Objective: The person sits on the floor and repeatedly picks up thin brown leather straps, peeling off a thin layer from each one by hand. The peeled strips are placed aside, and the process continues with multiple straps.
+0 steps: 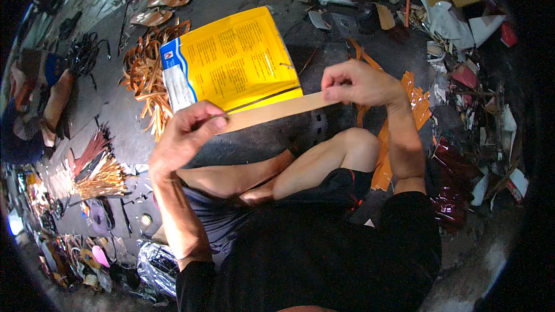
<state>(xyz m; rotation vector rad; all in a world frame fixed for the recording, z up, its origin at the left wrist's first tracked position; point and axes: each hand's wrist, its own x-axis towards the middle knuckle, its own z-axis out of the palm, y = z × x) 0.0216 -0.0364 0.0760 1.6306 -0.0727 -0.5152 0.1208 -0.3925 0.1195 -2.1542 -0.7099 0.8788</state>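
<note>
Tan strip (277, 111) was up off the floor (335, 121), pulled out about straight between both hands, in front of the seated person's crossed legs (315, 170). Left hand (184, 136): thumb and fingers clamped on the strip's left end. Right hand (367, 84): thumb and fingertips pinched on the right end, other fingers curled in. Right end sat farther from the person's body than the left, so the strip ran at a slant.

Yellow panel (231, 58) with a blue-and-white edge was just beyond the strip; near edge ran roughly alongside it. I couldn't tell whether the two touched.

Pile of curled brown strips (144, 60) lay by the panel's left side. Flat orange-brown straps (411, 104) lay beyond the right forearm, some near the right knee. Dark red glossy pieces (451, 185) were farther right. Pair of sandals (167, 0) sat past the curled pile, well apart from the hands.
</note>
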